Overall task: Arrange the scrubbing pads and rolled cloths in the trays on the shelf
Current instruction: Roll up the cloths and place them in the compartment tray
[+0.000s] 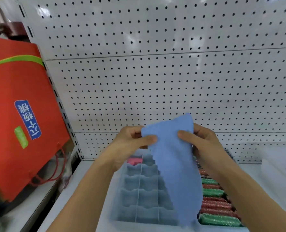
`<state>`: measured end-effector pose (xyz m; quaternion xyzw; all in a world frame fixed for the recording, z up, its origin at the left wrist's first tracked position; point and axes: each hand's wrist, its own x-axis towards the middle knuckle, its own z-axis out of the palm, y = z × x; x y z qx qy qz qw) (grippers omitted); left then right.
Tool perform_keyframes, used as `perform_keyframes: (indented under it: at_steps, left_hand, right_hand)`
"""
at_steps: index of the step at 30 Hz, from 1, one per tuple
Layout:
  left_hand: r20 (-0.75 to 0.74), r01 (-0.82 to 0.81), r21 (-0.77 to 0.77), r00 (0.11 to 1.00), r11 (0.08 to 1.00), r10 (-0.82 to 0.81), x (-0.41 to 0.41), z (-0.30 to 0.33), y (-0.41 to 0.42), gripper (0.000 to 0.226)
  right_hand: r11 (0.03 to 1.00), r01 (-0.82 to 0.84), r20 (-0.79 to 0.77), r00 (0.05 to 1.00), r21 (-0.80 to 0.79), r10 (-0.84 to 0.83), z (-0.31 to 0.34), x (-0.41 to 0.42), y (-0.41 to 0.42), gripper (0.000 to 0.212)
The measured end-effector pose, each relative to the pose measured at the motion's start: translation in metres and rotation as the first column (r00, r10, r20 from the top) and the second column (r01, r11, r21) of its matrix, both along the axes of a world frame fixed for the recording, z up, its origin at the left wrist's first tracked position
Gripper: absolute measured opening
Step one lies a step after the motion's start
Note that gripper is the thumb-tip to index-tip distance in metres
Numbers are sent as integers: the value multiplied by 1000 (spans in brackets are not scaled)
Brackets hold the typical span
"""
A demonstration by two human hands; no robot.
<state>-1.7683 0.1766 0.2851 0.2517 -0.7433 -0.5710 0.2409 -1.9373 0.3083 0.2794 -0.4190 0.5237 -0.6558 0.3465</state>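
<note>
A blue cloth [174, 158] hangs unrolled in front of me, above the trays. My left hand [130, 141] pinches its upper left edge and my right hand [204, 139] pinches its upper right edge. Below the cloth stands a translucent divided tray [135, 195] with mostly bare compartments; a pink rolled cloth [134, 160] lies at its far end. To its right a second tray holds a row of red and green scrubbing pads [216, 205], partly hidden by the cloth and my right forearm.
A white pegboard wall [155, 72] backs the white shelf [81, 185]. A large red bag [19, 114] with a blue label stands at the left. A white translucent container [279, 169] sits on the shelf at the far right.
</note>
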Motion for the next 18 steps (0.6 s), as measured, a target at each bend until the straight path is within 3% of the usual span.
perform_keyframes:
  at_steps: [2, 6, 13, 16, 18]
  left_hand:
    - [-101, -56, 24, 993, 998, 58, -6, 5, 10, 16]
    - [-185, -142, 11, 973, 990, 141, -18, 12, 21, 13]
    - [-232, -234, -27, 947, 972, 221, -20, 19, 29, 6]
    - [-276, -230, 52, 932, 972, 235, -24, 19, 33, 10]
    - [-306, -207, 116, 923, 971, 233, -26, 21, 38, 7]
  right_hand:
    - [999, -34, -2, 999, 0, 34, 1, -1, 3, 24]
    - [989, 136, -46, 989, -54, -138, 9, -5, 1, 5]
    - [970, 221, -130, 964, -100, -233, 14, -19, 5, 14]
    - [987, 136, -155, 977, -83, -147, 16, -21, 8, 8]
    - [1000, 15, -141, 990, 3, -15, 14, -25, 10, 20]
